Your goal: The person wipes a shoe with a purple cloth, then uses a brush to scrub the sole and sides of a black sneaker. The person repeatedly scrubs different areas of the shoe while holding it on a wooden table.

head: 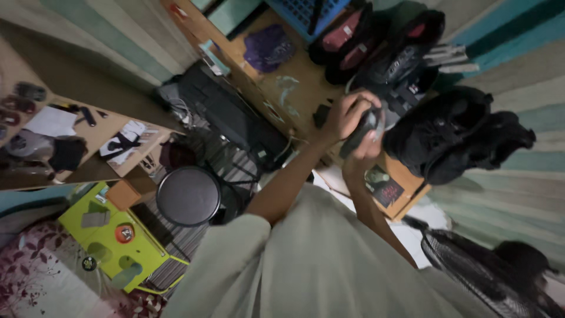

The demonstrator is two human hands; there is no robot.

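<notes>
Your left hand (344,115) and right hand (366,147) both close around a dark shoe (366,126), held above the wooden shelf (294,88); black shoes (453,135) lie just beside it; a round black stool (188,195) stands well apart, lower left.

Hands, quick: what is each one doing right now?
Left hand: closed around the dark rounded object.
Right hand: under the same object, gripping it; fingers mostly hidden.

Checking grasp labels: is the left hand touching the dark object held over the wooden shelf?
Touching. The head view shows the left hand wrapped over the dark object, fingers curled across its top, with the right hand gripping it from below.
</notes>
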